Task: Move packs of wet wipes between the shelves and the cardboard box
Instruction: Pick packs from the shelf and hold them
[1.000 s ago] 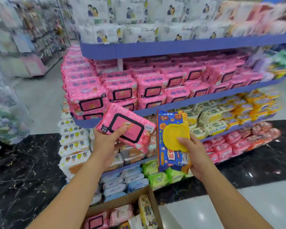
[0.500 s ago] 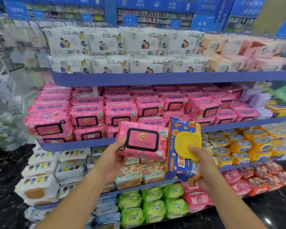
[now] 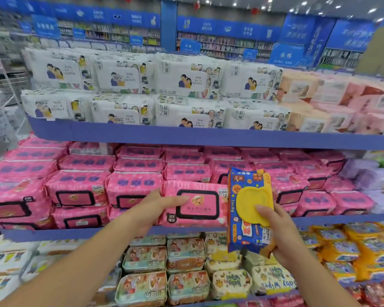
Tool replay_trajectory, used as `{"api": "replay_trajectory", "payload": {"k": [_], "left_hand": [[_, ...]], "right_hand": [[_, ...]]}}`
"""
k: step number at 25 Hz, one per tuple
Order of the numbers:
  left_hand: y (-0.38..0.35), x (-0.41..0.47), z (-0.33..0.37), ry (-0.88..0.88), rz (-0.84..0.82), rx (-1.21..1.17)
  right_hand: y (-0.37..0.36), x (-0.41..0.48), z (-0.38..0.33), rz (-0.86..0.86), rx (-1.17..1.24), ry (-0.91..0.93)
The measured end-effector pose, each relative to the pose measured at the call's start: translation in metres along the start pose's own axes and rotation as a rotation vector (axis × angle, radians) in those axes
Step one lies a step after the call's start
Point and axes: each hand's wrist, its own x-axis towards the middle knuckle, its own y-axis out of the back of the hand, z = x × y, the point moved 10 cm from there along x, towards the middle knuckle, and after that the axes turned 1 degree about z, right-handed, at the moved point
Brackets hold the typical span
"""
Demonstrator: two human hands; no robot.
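My left hand [image 3: 152, 209] grips a pink pack of wet wipes [image 3: 197, 204] with a black-framed lid and a bear on it. The pack sits level at the front of the pink row on the middle shelf [image 3: 53, 233], among matching pink packs [image 3: 78, 191]. My right hand [image 3: 275, 231] holds a blue pack with a yellow round lid [image 3: 248, 209] upright, just right of the pink pack and in front of the shelf edge. The cardboard box is out of view.
The top shelf [image 3: 186, 136] carries white packs [image 3: 182, 83] and pale pink ones at the right. Below the middle shelf lie beige, cream and yellow-blue packs [image 3: 346, 247]. Purple packs [image 3: 364, 178] fill the right end of the middle shelf. Store aisles run behind.
My view has lifted from the box and lower shelves to the upper shelves. My left hand has carried the pink pack up and forward to the pink row, levelling it. The right hand rose with the blue pack.
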Motion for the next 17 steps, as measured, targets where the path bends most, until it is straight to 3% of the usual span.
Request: {"api": "replay_trajectory", "payload": {"k": [4, 12, 16, 17], "left_hand": [[0.018, 0.047, -0.002, -0.029, 0.220, 0.165], [0.009, 0.081, -0.007, -0.266, 0.317, 0.686], [-0.016, 0.061, 0.001, -0.502, 0.620, 1.301], [-0.033, 0.063, 0.003, -0.562, 0.612, 1.457]], "right_hand": [[-0.005, 0.064, -0.011, -0.011, -0.023, 0.004], [0.002, 0.122, -0.011, -0.087, -0.087, -0.042], [-0.004, 0.130, -0.013, -0.148, -0.125, -0.043], [-0.005, 0.132, -0.013, -0.156, -0.131, -0.042]]}}
